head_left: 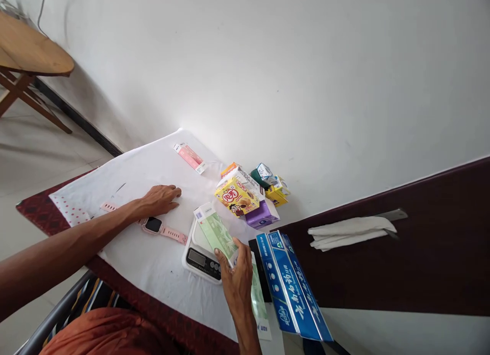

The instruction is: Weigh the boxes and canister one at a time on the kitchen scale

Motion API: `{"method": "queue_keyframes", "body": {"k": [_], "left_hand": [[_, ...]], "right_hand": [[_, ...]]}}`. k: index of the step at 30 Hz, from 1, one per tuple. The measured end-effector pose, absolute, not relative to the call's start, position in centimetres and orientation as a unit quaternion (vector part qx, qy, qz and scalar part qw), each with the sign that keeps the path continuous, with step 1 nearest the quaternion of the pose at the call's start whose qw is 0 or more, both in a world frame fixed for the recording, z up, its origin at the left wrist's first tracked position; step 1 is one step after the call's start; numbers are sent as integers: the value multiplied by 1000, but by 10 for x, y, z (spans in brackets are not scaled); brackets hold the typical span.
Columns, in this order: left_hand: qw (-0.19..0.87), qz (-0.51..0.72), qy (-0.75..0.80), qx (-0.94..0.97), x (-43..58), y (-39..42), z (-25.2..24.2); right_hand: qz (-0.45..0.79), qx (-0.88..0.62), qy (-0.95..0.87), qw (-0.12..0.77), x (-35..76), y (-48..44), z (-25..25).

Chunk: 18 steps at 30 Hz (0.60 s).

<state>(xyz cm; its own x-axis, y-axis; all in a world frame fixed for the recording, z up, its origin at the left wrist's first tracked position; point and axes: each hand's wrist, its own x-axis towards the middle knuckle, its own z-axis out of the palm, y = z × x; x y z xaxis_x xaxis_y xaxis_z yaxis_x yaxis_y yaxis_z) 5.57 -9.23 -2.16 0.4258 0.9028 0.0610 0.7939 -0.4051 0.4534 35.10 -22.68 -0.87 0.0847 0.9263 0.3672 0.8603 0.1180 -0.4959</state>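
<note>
My left hand (160,198) rests on the white tablecloth with its fingers stretched out and nothing in them. Beneath that forearm lies a pink smartwatch (153,225) with its strap spread out. My right hand (239,273) grips the lower end of a long, flat green packet (215,228) between thumb and fingers. The packet lies slanted over a white digital kitchen scale (202,265), hiding part of its platform. A second green packet (258,288) is partly covered by my right hand and wrist. Farther back is a similar pink packet (190,158).
Beyond the scale, several small boxes cluster, among them a yellow snack box (237,195) and a purple box (262,214). A large blue toothpaste carton (289,283) stands at the table's right edge. A wall rises behind; a wooden table (34,43) stands far left.
</note>
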Motion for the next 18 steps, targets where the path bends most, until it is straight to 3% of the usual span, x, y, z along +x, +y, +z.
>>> {"method": "queue_keyframes", "body": {"k": [12, 18], "left_hand": [[185, 147, 514, 825, 55, -85, -21], [179, 143, 513, 827, 53, -85, -18]], "right_hand": [[-13, -648, -711, 274, 347, -225, 3], [-18, -648, -691, 320, 337, -239, -8]]}}
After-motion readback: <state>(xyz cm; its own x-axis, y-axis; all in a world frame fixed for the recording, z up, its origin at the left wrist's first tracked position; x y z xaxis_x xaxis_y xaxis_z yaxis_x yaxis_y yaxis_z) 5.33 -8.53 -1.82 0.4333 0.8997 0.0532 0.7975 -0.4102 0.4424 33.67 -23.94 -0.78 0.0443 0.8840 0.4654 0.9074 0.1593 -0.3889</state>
